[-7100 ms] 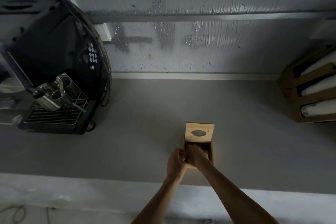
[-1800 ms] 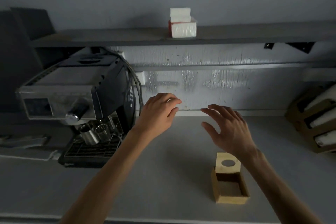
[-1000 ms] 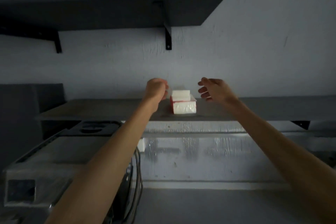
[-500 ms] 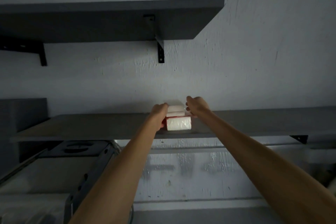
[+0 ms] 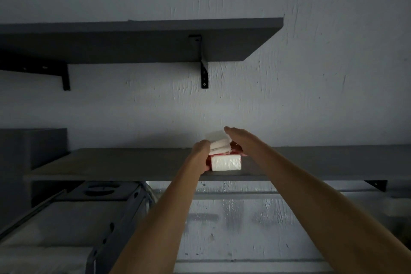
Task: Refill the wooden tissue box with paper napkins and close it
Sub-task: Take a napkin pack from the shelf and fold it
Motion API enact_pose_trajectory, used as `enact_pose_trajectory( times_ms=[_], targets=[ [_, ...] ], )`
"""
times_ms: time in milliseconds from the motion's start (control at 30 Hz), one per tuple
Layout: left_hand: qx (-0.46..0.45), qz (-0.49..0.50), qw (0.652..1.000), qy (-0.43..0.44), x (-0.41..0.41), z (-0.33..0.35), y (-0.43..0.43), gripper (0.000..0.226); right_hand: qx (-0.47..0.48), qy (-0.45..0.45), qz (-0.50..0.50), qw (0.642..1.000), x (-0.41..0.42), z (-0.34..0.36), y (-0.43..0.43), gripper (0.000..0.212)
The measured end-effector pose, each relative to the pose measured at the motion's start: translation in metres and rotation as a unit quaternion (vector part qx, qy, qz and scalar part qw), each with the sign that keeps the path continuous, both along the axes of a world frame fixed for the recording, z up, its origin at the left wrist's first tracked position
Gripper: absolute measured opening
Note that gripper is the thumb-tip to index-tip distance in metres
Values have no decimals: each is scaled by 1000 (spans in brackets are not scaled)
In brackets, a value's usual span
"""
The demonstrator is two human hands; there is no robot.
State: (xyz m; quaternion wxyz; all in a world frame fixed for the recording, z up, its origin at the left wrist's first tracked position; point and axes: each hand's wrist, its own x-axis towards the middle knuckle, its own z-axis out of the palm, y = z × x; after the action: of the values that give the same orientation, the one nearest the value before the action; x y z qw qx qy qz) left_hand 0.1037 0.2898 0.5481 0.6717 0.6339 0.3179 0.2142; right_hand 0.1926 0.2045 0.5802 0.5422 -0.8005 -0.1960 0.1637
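A red-and-white napkin pack (image 5: 225,162) lies on the lower grey shelf (image 5: 133,163). On top of it a loose stack of white napkins (image 5: 219,144) is tilted up. My left hand (image 5: 200,151) presses against the left side of the pack and stack. Coming from the right, my right hand (image 5: 239,138) reaches over the stack, with its fingers on the top and right side. The wooden tissue box is out of view below.
An upper grey shelf (image 5: 142,40) on black brackets hangs above. The top of the espresso machine (image 5: 66,218) sits below the lower shelf at the left. A dark box (image 5: 31,147) stands at the shelf's left end.
Both hands have closed in on the napkins, and the loose stack on top has tipped up off the pack. The view has dropped slightly.
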Motion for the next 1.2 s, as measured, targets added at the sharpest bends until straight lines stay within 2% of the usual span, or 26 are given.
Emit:
enact_pose_trajectory(
  times_ms=[200,300,533,700,833,900,967,1033,1200],
  targets=[
    [-44,17,998,-35,-7,2,6,33,70,8,3,997,-3,-4,4,36],
    [-37,15,996,-76,-13,7,3,33,79,-16,-3,997,-7,-1,0,29],
    [-54,2,985,-167,-23,22,-4,35,105,-55,-11,993,-24,7,-10,28],
    [-93,0,965,-246,-38,29,-13,30,187,13,34,982,-39,6,-22,27],
    [-113,-64,946,-298,-61,17,-35,29,318,123,108,934,-61,-5,-52,37],
    [-148,-100,929,-324,-74,2,-47,27,331,137,154,921,-73,-23,-75,32],
    [-169,-129,924,-318,-85,-16,-61,29,315,135,210,916,-81,-43,-101,35],
    [-159,-149,933,-286,-96,-37,-83,28,299,153,238,911,-83,-68,-132,36],
    [-51,-160,970,-178,-102,-89,-146,19,284,168,225,917,-69,-135,-210,50]
  ],
)
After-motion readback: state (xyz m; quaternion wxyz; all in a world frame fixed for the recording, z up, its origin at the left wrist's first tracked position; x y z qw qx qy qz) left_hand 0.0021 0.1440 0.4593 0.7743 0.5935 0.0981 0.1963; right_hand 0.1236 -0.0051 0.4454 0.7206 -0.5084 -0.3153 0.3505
